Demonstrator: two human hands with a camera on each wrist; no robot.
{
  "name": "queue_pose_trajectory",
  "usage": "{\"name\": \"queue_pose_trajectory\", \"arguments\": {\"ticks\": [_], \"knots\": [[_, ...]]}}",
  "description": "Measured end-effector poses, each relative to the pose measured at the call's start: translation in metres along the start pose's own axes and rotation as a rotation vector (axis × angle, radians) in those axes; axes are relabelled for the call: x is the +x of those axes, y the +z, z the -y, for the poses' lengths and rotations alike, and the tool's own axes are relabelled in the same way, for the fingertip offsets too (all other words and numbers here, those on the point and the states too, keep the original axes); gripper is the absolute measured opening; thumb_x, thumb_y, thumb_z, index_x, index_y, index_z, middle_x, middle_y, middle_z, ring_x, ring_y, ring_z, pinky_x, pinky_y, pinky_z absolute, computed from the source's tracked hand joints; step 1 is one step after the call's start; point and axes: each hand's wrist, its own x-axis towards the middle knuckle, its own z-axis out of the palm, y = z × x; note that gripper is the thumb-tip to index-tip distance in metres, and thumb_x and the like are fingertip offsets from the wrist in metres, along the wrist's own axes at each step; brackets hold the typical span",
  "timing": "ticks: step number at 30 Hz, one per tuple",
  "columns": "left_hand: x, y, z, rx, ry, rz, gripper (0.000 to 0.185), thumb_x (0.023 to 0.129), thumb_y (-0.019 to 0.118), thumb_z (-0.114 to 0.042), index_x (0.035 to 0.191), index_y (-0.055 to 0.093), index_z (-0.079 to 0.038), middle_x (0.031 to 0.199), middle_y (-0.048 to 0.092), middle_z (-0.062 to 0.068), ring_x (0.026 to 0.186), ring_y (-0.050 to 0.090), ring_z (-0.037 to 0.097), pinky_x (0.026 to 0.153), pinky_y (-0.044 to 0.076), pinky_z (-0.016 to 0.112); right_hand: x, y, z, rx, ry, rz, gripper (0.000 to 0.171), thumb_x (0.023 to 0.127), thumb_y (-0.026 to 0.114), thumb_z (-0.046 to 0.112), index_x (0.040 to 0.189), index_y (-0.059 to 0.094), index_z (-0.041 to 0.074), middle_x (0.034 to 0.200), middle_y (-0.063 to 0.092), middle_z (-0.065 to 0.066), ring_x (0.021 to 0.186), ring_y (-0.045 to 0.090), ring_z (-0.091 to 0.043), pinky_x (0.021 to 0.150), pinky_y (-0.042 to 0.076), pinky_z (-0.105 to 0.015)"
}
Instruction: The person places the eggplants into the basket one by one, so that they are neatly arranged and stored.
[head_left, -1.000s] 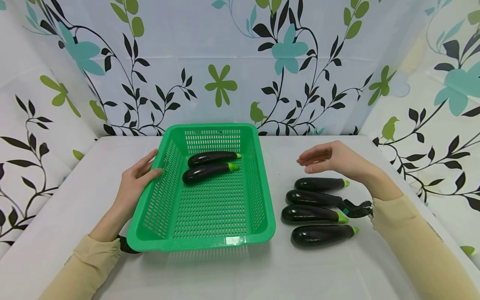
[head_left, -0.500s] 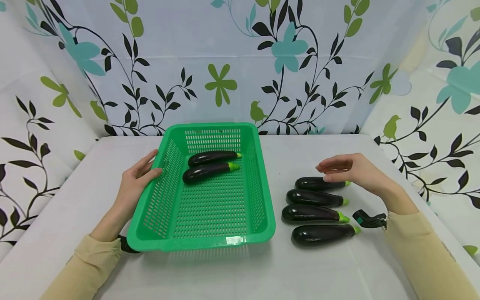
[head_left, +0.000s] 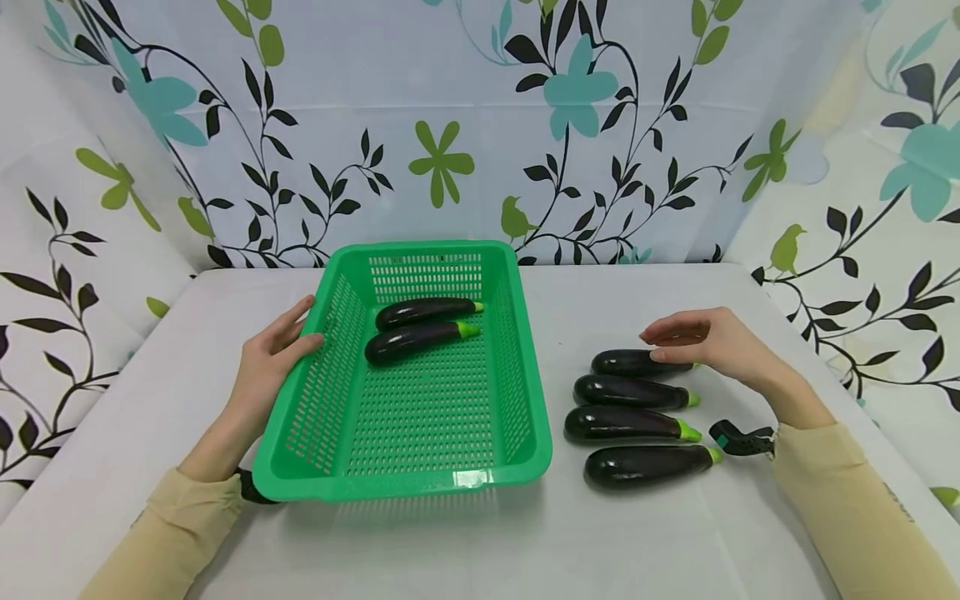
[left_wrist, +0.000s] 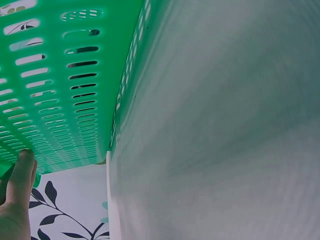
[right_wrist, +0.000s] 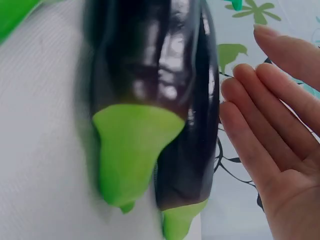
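The green plastic basket (head_left: pixel 390 488) stands in the middle of the table, with two dark purple eggplants (head_left: pixel 411 343) lying side by side at its back. My left hand (head_left: pixel 264 367) holds its left side, thumb over the rim and fingers along the outer wall. To the right of the basket several more eggplants (head_left: pixel 624 423) lie in a row, their green stem ends pointing right. My right hand (head_left: pixel 712 343) is over the stem end of the farthest eggplant (head_left: pixel 622 362), holding nothing. In the right wrist view its fingers (right_wrist: pixel 260 115) are extended; contact cannot be told.
A white cloth covers the table (head_left: pixel 480 550). Behind and at both sides hangs a white curtain (head_left: pixel 315 108) printed with leaves and flowers. A black wrist strap (head_left: pixel 742 438) with a camera sits below the right wrist, close to the stems.
My right hand has moved right and toward me, from beyond the row to above the farthest eggplant, and has hardly shifted in the last half second. My left hand and the basket stay put.
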Motion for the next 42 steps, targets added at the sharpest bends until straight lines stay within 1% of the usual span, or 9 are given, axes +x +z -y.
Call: {"name": "queue_pose_trajectory", "arguments": {"ticks": [3, 8, 13, 17, 20, 22, 28, 31, 42], "knots": [[0.0, 0.001, -0.001, -0.004, 0.001, 0.003, 0.063, 0.099, 0.065, -0.021, 0.155, 0.039, -0.018, 0.132, 0.064, -0.013, 0.095, 0.07, -0.001, 0.073, 0.059, 0.018, 0.0, 0.001, -0.002, 0.002, 0.0, -0.007, 0.04, 0.085, 0.081, 0.033, 0.121, 0.072, 0.018, 0.121, 0.072, -0.002, 0.107, 0.068, -0.01, 0.086, 0.053, -0.017], [0.0, 0.001, -0.002, -0.001, -0.001, 0.005, 0.063, 0.099, 0.065, -0.022, 0.156, 0.038, -0.017, 0.136, 0.063, -0.01, 0.095, 0.069, -0.001, 0.073, 0.059, 0.018, 0.0, -0.001, -0.007, 0.01, 0.004, -0.023, 0.039, 0.086, 0.081, 0.032, 0.121, 0.072, 0.019, 0.122, 0.072, -0.001, 0.111, 0.068, -0.017, 0.086, 0.053, -0.017], [0.0, 0.001, -0.002, 0.006, -0.003, 0.005, 0.063, 0.099, 0.065, -0.022, 0.156, 0.038, -0.017, 0.139, 0.061, -0.005, 0.095, 0.069, -0.002, 0.073, 0.059, 0.018, 0.002, -0.002, -0.014, -0.01, 0.001, -0.013, 0.04, 0.086, 0.08, 0.033, 0.122, 0.071, 0.019, 0.123, 0.071, -0.002, 0.112, 0.068, -0.017, 0.086, 0.052, -0.016], [0.0, 0.001, -0.002, 0.01, -0.002, 0.002, 0.063, 0.099, 0.065, -0.022, 0.156, 0.038, -0.018, 0.138, 0.062, -0.006, 0.095, 0.069, -0.002, 0.073, 0.058, 0.018, 0.002, -0.003, -0.019, -0.042, -0.017, 0.011, 0.041, 0.088, 0.078, 0.035, 0.124, 0.07, 0.017, 0.125, 0.07, -0.004, 0.112, 0.067, -0.017, 0.086, 0.052, -0.016], [0.0, 0.001, -0.001, 0.004, 0.0, 0.003, 0.062, 0.099, 0.065, -0.022, 0.155, 0.04, -0.02, 0.134, 0.063, -0.011, 0.095, 0.069, -0.001, 0.073, 0.058, 0.018, 0.001, -0.003, -0.018, -0.045, -0.011, 0.0, 0.04, 0.088, 0.079, 0.034, 0.124, 0.07, 0.018, 0.125, 0.07, -0.003, 0.112, 0.067, -0.015, 0.086, 0.051, -0.016], [0.0, 0.001, -0.001, 0.005, 0.0, 0.003, 0.062, 0.099, 0.065, -0.022, 0.155, 0.04, -0.02, 0.134, 0.063, -0.01, 0.095, 0.069, -0.001, 0.073, 0.058, 0.018, 0.0, -0.003, -0.018, -0.041, -0.005, -0.011, 0.04, 0.087, 0.08, 0.034, 0.122, 0.071, 0.019, 0.124, 0.071, -0.002, 0.11, 0.068, -0.014, 0.086, 0.051, -0.016], [0.001, 0.001, -0.002, 0.017, 0.001, 0.0, 0.063, 0.099, 0.065, -0.022, 0.156, 0.038, -0.017, 0.143, 0.059, 0.001, 0.095, 0.069, -0.002, 0.073, 0.058, 0.018, 0.0, -0.005, -0.018, -0.061, -0.014, 0.011, 0.041, 0.087, 0.079, 0.036, 0.123, 0.071, 0.02, 0.125, 0.07, -0.002, 0.112, 0.067, -0.013, 0.087, 0.05, -0.015], [0.001, 0.001, -0.002, 0.022, -0.001, 0.001, 0.063, 0.099, 0.065, -0.022, 0.156, 0.038, -0.016, 0.144, 0.057, 0.004, 0.095, 0.069, -0.002, 0.073, 0.058, 0.018, 0.001, -0.007, -0.021, -0.076, -0.016, 0.018, 0.041, 0.087, 0.079, 0.037, 0.124, 0.071, 0.02, 0.126, 0.07, -0.002, 0.113, 0.066, -0.012, 0.087, 0.05, -0.014], [0.0, 0.001, -0.003, 0.03, -0.003, -0.004, 0.063, 0.099, 0.065, -0.022, 0.155, 0.039, -0.017, 0.138, 0.061, -0.004, 0.095, 0.069, -0.002, 0.073, 0.059, 0.018, 0.003, -0.007, -0.028, -0.117, -0.019, 0.034, 0.044, 0.085, 0.081, 0.039, 0.123, 0.071, 0.019, 0.124, 0.07, -0.002, 0.108, 0.067, -0.008, 0.086, 0.05, -0.015]]}}
